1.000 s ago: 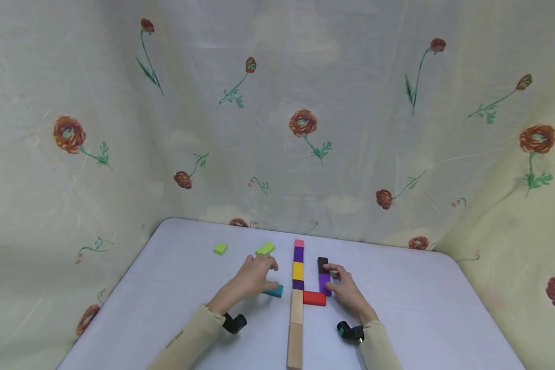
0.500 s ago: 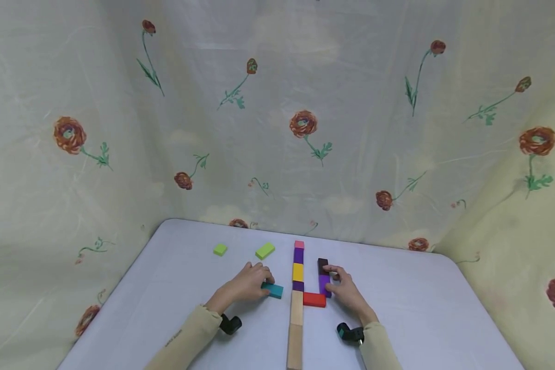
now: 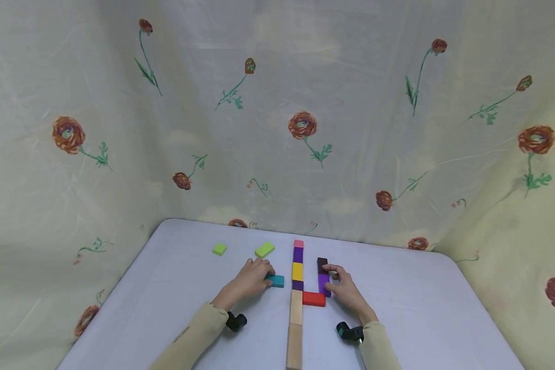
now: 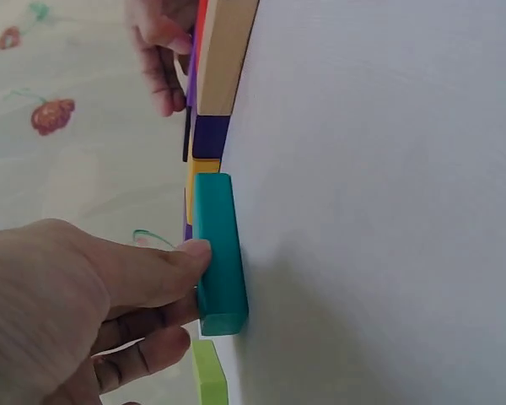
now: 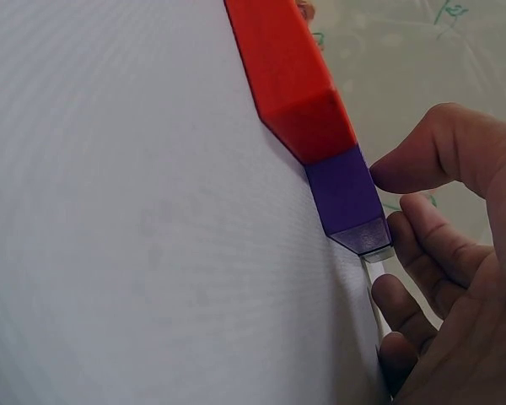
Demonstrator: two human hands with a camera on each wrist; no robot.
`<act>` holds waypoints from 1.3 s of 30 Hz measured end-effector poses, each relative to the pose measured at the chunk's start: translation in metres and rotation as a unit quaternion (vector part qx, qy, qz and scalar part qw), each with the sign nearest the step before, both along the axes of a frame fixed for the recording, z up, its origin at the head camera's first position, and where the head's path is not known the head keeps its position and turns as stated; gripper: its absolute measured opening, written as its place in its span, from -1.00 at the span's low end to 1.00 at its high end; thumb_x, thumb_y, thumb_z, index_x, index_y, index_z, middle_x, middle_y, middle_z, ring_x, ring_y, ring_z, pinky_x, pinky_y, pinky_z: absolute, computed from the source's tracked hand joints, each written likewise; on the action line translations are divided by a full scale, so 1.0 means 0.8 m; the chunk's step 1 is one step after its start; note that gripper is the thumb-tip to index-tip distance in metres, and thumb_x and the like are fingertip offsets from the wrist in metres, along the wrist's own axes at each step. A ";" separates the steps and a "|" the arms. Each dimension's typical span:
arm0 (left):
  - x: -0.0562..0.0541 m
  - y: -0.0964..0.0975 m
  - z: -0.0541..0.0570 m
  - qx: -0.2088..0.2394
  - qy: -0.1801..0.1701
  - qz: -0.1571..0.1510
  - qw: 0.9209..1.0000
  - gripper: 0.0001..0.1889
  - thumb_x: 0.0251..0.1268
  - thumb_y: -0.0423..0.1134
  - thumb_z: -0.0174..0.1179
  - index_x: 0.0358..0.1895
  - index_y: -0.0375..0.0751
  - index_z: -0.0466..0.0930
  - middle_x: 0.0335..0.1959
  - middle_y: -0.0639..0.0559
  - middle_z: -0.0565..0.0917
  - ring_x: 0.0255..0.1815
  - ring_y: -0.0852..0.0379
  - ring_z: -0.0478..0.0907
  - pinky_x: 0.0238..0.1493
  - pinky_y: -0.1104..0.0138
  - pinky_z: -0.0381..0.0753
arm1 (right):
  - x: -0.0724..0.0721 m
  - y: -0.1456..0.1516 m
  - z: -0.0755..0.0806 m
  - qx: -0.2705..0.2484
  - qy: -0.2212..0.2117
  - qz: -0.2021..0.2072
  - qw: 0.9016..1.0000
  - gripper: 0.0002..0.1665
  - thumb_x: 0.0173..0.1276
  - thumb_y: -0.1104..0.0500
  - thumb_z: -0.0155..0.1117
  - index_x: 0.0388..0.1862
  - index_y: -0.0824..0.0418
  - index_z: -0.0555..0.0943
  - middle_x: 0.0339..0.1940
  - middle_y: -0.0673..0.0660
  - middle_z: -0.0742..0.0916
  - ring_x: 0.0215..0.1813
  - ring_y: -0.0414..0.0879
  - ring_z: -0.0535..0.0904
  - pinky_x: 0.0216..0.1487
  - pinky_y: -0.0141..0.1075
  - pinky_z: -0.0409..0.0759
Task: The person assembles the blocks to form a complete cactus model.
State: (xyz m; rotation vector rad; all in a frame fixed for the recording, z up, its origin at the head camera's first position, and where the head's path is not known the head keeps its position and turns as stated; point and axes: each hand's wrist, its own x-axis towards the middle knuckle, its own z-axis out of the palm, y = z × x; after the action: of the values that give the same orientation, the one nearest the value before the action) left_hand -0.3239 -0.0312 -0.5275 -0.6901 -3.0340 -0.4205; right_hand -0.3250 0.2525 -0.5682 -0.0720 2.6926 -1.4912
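My left hand [image 3: 251, 277] pinches a teal block [image 4: 219, 253] between thumb and fingers, just left of a long row of blocks. In the left wrist view the thumb presses on the teal block's face close to one end. On the row's other side, my right hand [image 3: 347, 290] holds a purple block [image 3: 324, 283], its thumb at that block and a finger reaching a black block [image 3: 322, 264] at its far end. A red block [image 3: 313, 299] lies crosswise between the row and the purple block's near end, meeting it in the right wrist view [image 5: 295, 76].
The row runs away from me: two plain wooden blocks [image 3: 296, 311], dark purple, yellow [image 3: 297, 271], purple, then pink [image 3: 298, 244]. Two lime green pieces, a longer one [image 3: 264, 250] and a short one [image 3: 219, 249], lie at the back left. A flowered curtain [image 3: 277, 128] surrounds the table.
My left hand has come down onto the teal block, gripped it, and shifted it a little away from me and toward the row. The right hand has stayed in place.
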 end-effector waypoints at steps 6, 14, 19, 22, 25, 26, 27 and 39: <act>-0.009 0.009 -0.004 -0.002 0.011 0.015 1.000 -0.78 0.27 -0.16 0.29 -0.05 -0.05 0.69 -0.10 0.13 0.64 -0.01 0.14 0.47 0.01 0.23 0.40 | -0.001 0.001 -0.002 0.001 -0.004 -0.001 1.000 -0.42 0.25 0.36 0.18 0.28 0.14 0.42 0.37 0.26 0.38 0.31 0.19 0.31 0.22 0.03 0.45; -0.019 0.019 -0.005 0.008 0.011 0.008 1.000 -0.77 0.27 -0.19 0.29 -0.03 -0.06 0.69 -0.08 0.11 0.65 0.03 0.11 0.48 0.16 0.14 0.43 | -0.001 0.000 0.001 -0.005 -0.009 -0.001 1.000 -0.41 0.26 0.35 0.17 0.29 0.13 0.41 0.38 0.25 0.37 0.33 0.20 0.28 0.27 0.10 0.40; -0.021 0.023 -0.004 0.014 -0.004 0.011 1.000 -0.77 0.27 -0.20 0.28 -0.02 -0.08 0.68 -0.05 0.09 0.65 0.08 0.09 0.47 0.24 0.09 0.41 | 0.000 -0.001 0.001 -0.007 -0.011 0.000 1.000 -0.42 0.27 0.36 0.17 0.29 0.13 0.41 0.38 0.24 0.37 0.33 0.20 0.28 0.26 0.10 0.42; -0.021 0.025 -0.004 0.014 -0.003 0.013 1.000 -0.76 0.28 -0.19 0.28 -0.01 -0.07 0.68 -0.05 0.10 0.65 0.10 0.09 0.47 0.27 0.06 0.40 | 0.000 -0.001 0.001 -0.005 -0.012 -0.003 1.000 -0.42 0.27 0.36 0.17 0.28 0.13 0.41 0.37 0.25 0.37 0.33 0.20 0.27 0.25 0.11 0.42; -0.020 0.027 -0.005 0.013 0.002 0.010 1.000 -0.76 0.29 -0.19 0.27 0.00 -0.06 0.67 -0.05 0.10 0.65 0.11 0.10 0.47 0.27 0.06 0.40 | 0.001 0.000 0.001 -0.005 -0.013 -0.006 1.000 -0.42 0.26 0.35 0.18 0.28 0.12 0.41 0.37 0.25 0.36 0.34 0.20 0.27 0.25 0.12 0.41; -0.019 0.028 -0.006 0.012 0.004 0.009 1.000 -0.76 0.29 -0.19 0.26 0.01 -0.06 0.67 -0.06 0.11 0.65 0.10 0.11 0.47 0.26 0.07 0.40 | 0.002 0.000 0.001 -0.006 -0.014 -0.007 1.000 -0.42 0.26 0.34 0.18 0.28 0.11 0.41 0.37 0.24 0.36 0.34 0.20 0.27 0.26 0.13 0.40; -0.018 0.028 -0.006 0.012 0.005 0.009 1.000 -0.75 0.29 -0.18 0.26 0.01 -0.06 0.67 -0.06 0.11 0.65 0.09 0.12 0.46 0.23 0.09 0.41 | 0.002 0.000 0.001 -0.005 -0.012 -0.006 1.000 -0.42 0.26 0.34 0.18 0.28 0.12 0.41 0.36 0.25 0.37 0.34 0.21 0.27 0.25 0.13 0.40; -0.015 0.029 -0.007 0.008 0.021 0.004 1.000 -0.75 0.29 -0.17 0.27 0.00 -0.05 0.68 -0.08 0.12 0.65 0.02 0.15 0.44 0.09 0.19 0.43 | 0.001 0.000 -0.001 -0.001 -0.010 -0.009 1.000 -0.41 0.24 0.34 0.19 0.28 0.10 0.42 0.34 0.24 0.39 0.33 0.19 0.27 0.25 0.12 0.38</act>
State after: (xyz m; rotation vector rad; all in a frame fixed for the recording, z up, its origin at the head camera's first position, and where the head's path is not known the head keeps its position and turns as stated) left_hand -0.3363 -0.0082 -0.5331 -0.6780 -2.9893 -0.4239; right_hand -0.3241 0.2528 -0.5693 -0.0339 2.6832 -1.4910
